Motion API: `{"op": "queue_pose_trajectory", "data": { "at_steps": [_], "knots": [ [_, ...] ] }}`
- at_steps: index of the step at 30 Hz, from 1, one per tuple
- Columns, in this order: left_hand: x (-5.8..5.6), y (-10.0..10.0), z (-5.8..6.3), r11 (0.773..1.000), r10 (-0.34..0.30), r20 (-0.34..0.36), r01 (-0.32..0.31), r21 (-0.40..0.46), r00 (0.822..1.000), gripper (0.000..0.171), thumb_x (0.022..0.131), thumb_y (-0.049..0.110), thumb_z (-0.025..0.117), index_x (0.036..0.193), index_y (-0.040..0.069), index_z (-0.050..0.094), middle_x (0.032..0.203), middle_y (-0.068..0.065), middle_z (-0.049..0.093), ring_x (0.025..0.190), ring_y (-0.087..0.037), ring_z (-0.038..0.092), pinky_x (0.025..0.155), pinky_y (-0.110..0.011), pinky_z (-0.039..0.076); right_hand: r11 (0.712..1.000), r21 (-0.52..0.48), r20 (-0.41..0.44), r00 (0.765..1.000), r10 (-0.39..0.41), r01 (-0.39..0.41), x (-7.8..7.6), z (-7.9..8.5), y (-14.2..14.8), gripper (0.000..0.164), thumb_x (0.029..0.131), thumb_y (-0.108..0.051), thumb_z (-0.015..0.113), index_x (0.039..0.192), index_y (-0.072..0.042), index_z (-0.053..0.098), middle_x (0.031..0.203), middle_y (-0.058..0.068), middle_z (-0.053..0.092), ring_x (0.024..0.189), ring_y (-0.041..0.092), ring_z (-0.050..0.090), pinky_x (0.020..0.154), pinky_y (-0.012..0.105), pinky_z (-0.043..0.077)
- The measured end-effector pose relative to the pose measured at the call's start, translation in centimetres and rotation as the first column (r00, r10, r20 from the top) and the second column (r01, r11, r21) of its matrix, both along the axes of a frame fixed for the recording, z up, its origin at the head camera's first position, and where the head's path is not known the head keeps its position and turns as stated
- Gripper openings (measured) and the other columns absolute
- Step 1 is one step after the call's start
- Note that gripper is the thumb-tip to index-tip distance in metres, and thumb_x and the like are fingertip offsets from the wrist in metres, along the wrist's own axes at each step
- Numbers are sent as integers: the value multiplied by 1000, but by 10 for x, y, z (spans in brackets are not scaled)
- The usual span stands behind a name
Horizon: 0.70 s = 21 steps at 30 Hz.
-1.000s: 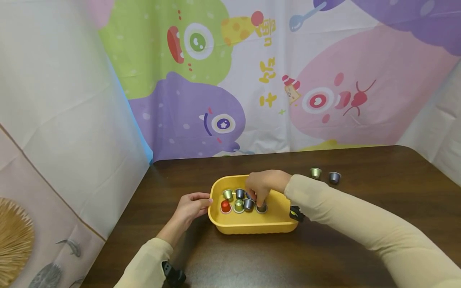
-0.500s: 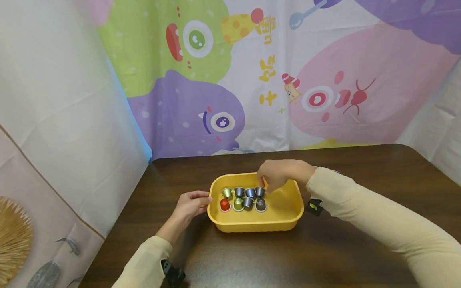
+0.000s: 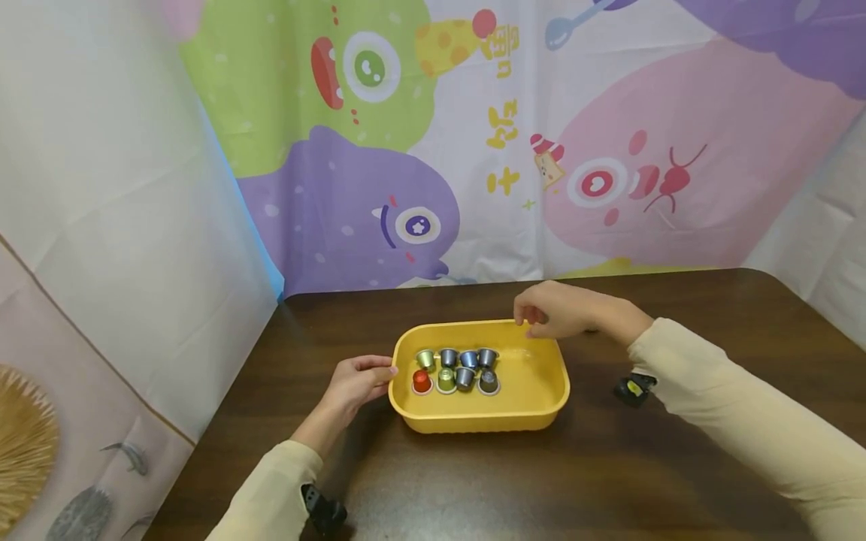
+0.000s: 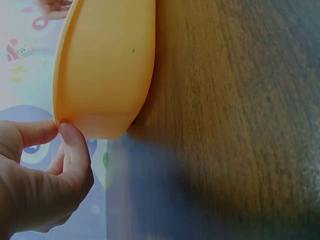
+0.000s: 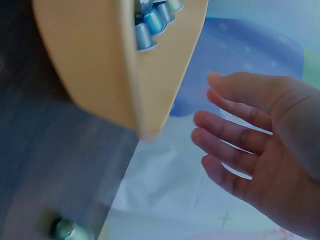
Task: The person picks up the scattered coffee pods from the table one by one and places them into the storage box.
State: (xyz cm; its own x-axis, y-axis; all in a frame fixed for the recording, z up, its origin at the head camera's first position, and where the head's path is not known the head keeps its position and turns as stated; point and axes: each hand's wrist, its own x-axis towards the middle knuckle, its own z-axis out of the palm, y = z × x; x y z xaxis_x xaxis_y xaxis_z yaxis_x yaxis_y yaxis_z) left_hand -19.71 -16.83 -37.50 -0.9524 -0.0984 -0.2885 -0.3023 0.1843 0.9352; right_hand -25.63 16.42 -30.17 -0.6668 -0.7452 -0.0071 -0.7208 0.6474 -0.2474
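A yellow plastic tray (image 3: pixel 483 423) stands on the dark table, holding two rows of coffee capsules. A red capsule (image 3: pixel 421 381), a green capsule (image 3: pixel 446 378), a grey capsule (image 3: pixel 464 378) and a dark capsule (image 3: pixel 489 381) make up the front row. Behind them are a pale green capsule (image 3: pixel 425 360), a blue capsule (image 3: pixel 469 361) and darker ones. My left hand (image 3: pixel 357 385) pinches the tray's left rim between thumb and fingers (image 4: pixel 75 145). Over the tray's back right corner hovers my right hand (image 3: pixel 561 309), its fingers loosely spread with nothing in them.
Outside the tray, a green capsule (image 5: pixel 71 230) lies on the table in the right wrist view; the right hand and arm hide that spot in the head view. A cartoon-print curtain (image 3: pixel 487 225) hangs behind the table's back edge.
My right hand has left the capsules, moving right and back out of the tray. A dark capsule now shows at the back row's right end. The left hand keeps its hold.
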Motion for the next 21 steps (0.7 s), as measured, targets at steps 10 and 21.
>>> {"op": "queue_pose_trajectory", "data": {
  "at_steps": [10, 21],
  "knots": [
    [0, 0, -2, 1000, 7, 10, -7, 5, 1000, 28, 86, 5, 67, 113, -6, 65, 99, -11, 66, 81, -12, 64, 80, -30, 60, 990, -75, -133, 983, -128, 119, 9, -13, 43, 14, 82, -16, 74, 92, -12, 63, 87, 1, 61, 82, 15, 57, 74, 32, 50],
    [0, 0, 0, 1000, 8, 8, -8, 2, 1000, 28, 87, 5, 67, 112, -6, 65, 98, -10, 67, 82, -13, 65, 80, -30, 60, 982, -87, -293, 938, -185, 167, 10, -34, 81, 16, 79, -14, 76, 89, -15, 64, 85, -4, 60, 80, 13, 57, 69, 31, 51]
  ]
}}
